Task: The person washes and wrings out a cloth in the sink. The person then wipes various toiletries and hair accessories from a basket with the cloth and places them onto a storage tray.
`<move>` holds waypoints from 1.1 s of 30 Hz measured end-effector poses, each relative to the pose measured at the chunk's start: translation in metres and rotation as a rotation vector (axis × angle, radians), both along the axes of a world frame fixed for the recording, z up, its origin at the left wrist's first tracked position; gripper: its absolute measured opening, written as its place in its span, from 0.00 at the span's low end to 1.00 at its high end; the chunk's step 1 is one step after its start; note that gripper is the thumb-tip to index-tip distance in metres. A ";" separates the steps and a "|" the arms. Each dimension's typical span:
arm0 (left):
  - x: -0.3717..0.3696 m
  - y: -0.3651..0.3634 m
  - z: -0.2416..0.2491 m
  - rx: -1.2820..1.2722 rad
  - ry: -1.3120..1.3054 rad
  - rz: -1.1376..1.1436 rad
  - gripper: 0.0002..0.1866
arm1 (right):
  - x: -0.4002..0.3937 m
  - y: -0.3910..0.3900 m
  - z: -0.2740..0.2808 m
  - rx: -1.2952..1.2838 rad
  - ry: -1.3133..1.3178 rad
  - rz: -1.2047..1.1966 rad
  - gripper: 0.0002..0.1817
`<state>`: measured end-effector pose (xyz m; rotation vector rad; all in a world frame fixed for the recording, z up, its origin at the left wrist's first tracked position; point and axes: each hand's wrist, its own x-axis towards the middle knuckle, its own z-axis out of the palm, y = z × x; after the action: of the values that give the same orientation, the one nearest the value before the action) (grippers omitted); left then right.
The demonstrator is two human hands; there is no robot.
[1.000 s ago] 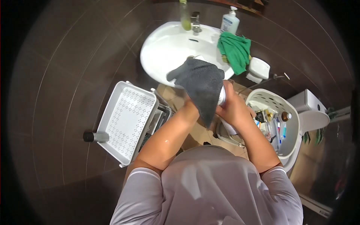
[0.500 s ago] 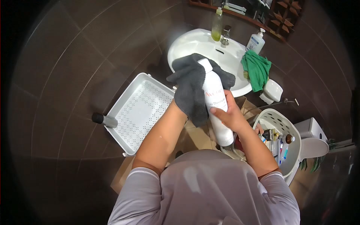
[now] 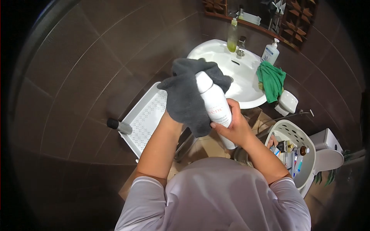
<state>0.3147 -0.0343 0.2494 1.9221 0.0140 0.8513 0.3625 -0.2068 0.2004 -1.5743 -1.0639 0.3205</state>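
Observation:
A white spray can (image 3: 216,106) with a white cap and pale red lettering is held tilted in front of my body. Its lower half is in my right hand (image 3: 236,125), with thumb and fingers wrapped round it. A dark grey cloth (image 3: 187,98) covers my left hand (image 3: 174,118); only the wrist end shows, and the fingers are hidden. The cloth lies against the left side of the can near its cap and shoulder, and its loose folds hang above and below.
Ahead is a white washbasin (image 3: 246,86) with a tap (image 3: 241,47), soap bottle (image 3: 232,38), pump bottle (image 3: 270,52) and green cloth (image 3: 272,81). A perforated white tray (image 3: 148,111) stands left. At right, a basket (image 3: 308,169) holds several bottles beside the toilet (image 3: 327,159).
The can, cloth and both hands have shifted slightly left in view, and the can's cap sits lower. The cloth has moved over the can's side. The basin and basket appear further right and lower.

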 end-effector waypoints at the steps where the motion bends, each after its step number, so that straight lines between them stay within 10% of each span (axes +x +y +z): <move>1: -0.001 0.008 -0.008 0.004 -0.002 0.005 0.25 | -0.001 0.001 0.001 0.004 -0.002 0.005 0.37; 3: -0.005 0.020 -0.020 -0.976 0.008 -0.228 0.15 | -0.004 0.003 0.004 -0.010 -0.040 0.024 0.36; 6: -0.018 0.004 -0.009 -0.524 -0.104 -0.344 0.15 | -0.011 0.002 0.016 -0.123 -0.137 -0.002 0.35; 14: -0.026 0.014 -0.016 -0.929 -0.014 -0.149 0.14 | -0.015 0.021 -0.011 0.099 0.286 0.305 0.32; 17: -0.034 0.026 -0.026 0.164 0.107 0.031 0.23 | -0.018 0.028 -0.011 0.061 0.488 0.361 0.30; 18: -0.034 0.023 -0.023 0.161 0.104 0.038 0.23 | -0.018 0.031 -0.010 0.049 0.507 0.333 0.30; 20: -0.033 0.008 -0.018 -0.676 -0.027 -0.160 0.22 | -0.023 0.034 -0.017 0.045 0.480 0.326 0.30; 21: -0.030 0.008 -0.016 -0.358 0.049 -0.061 0.17 | -0.025 0.035 -0.020 0.053 0.462 0.303 0.30; 28: -0.028 0.011 -0.037 -0.608 0.040 0.001 0.10 | -0.025 0.033 -0.028 -0.006 0.436 0.282 0.27; 31: -0.020 0.019 -0.048 -0.065 0.086 0.106 0.07 | -0.028 0.036 -0.022 0.074 0.355 0.202 0.28; 33: -0.022 0.021 -0.054 -0.217 0.125 0.073 0.07 | -0.031 0.036 -0.024 0.075 0.315 0.198 0.27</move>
<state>0.2922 -0.0135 0.1958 1.7752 0.2437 0.7451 0.3311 -0.1706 0.1765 -1.3025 -0.9723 0.6342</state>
